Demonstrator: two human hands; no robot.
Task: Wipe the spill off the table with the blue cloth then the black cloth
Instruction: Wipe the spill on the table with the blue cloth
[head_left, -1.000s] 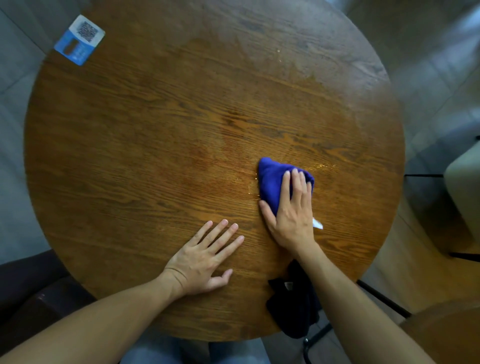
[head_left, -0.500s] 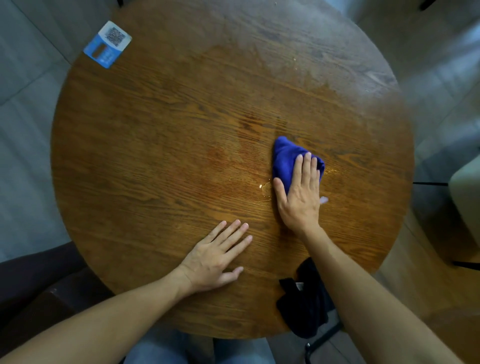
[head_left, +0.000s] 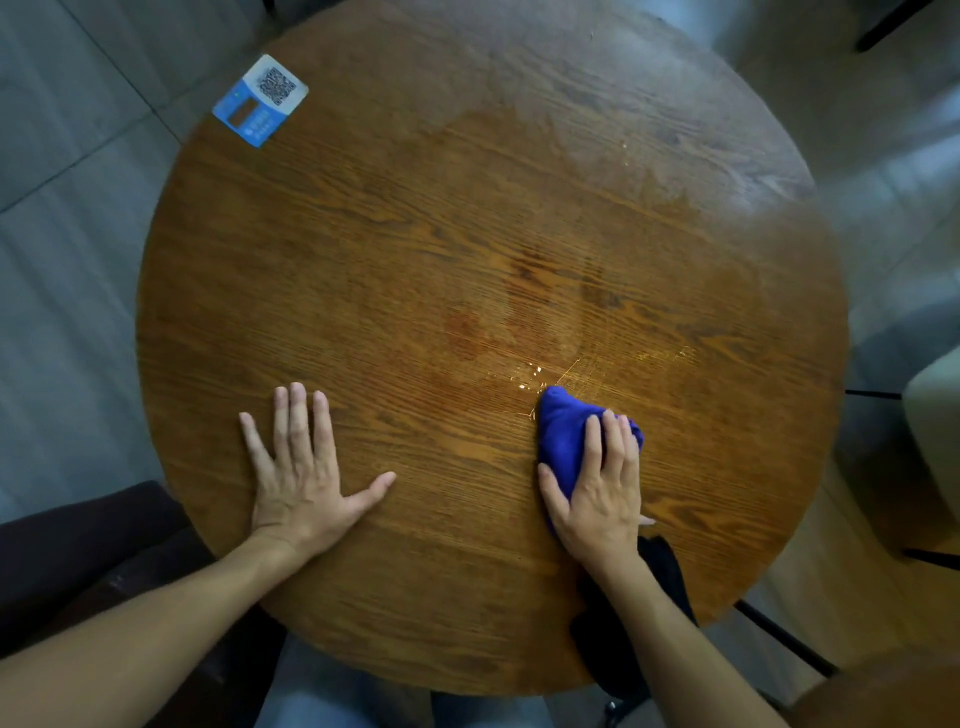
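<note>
My right hand (head_left: 597, 483) presses down on a bunched blue cloth (head_left: 563, 431) on the round wooden table (head_left: 363, 249), fingers curled over it. Small shiny droplets of the spill (head_left: 530, 374) lie just beyond the cloth's far tip, with a dull wet sheen spreading over the table's middle and far right. My left hand (head_left: 301, 467) rests flat on the wood near the front left, fingers spread, holding nothing. The black cloth (head_left: 618, 639) hangs over the near table edge, partly hidden under my right forearm.
A blue and white card with a QR code (head_left: 260, 98) sits at the table's far left rim. Grey floor tiles surround the table. A pale seat (head_left: 935, 441) stands at the right, a dark seat (head_left: 78, 561) at the near left.
My right hand has drawn the blue cloth back toward me, uncovering droplets beyond it. My left hand's fingers now point more straight away from me. The camera view shifted, so the table sits further right.
</note>
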